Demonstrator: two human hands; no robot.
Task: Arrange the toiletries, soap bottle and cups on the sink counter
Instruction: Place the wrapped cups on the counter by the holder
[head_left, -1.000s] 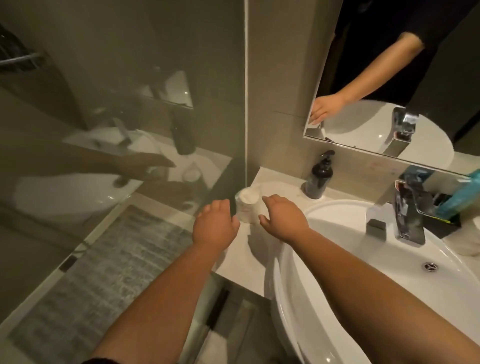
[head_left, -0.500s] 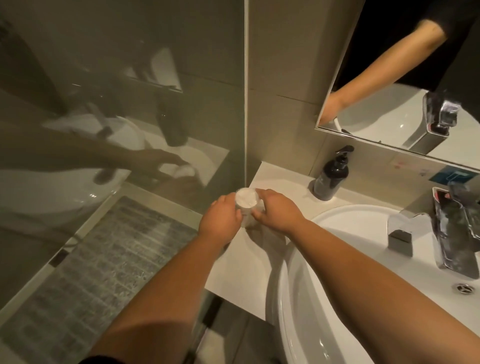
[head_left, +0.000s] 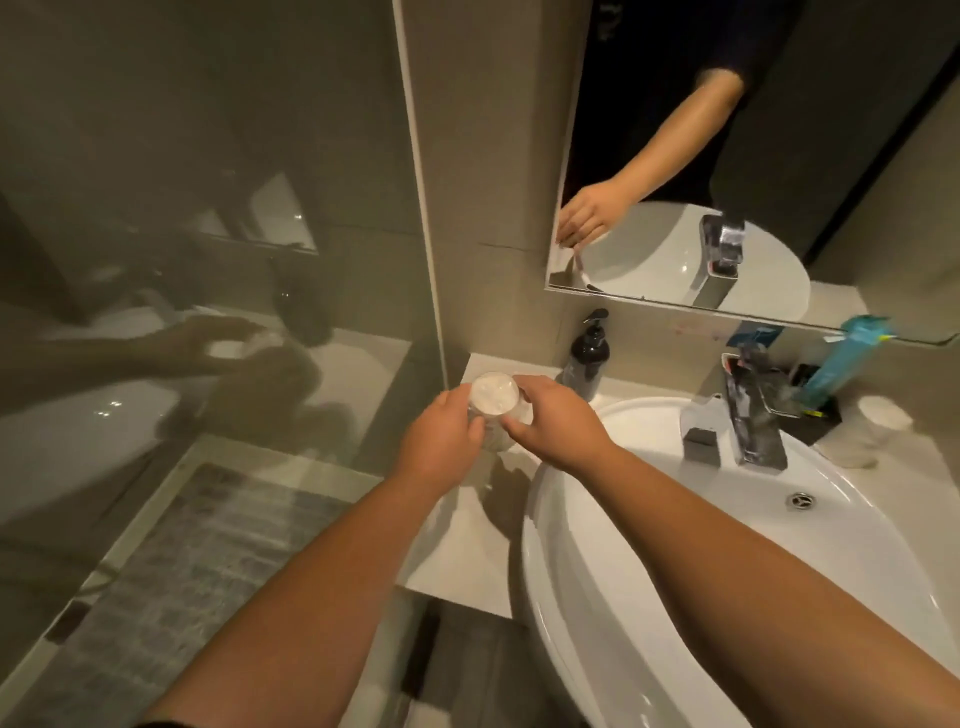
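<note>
Gripping cup (head_left: 493, 395) with both hands, left hand (head_left: 441, 441) and right hand (head_left: 558, 421) fingers curling round it, above counter (head_left: 467, 561), soap bottle (head_left: 587, 358) standing just behind.

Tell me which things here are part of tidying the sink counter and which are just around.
Part of the job:
- cup held by left hand and right hand
- dark soap bottle
- second cup
- teal toiletry packet in black tray
- sink counter

Just around:
- faucet
- basin
- mirror
- floor mat
</note>
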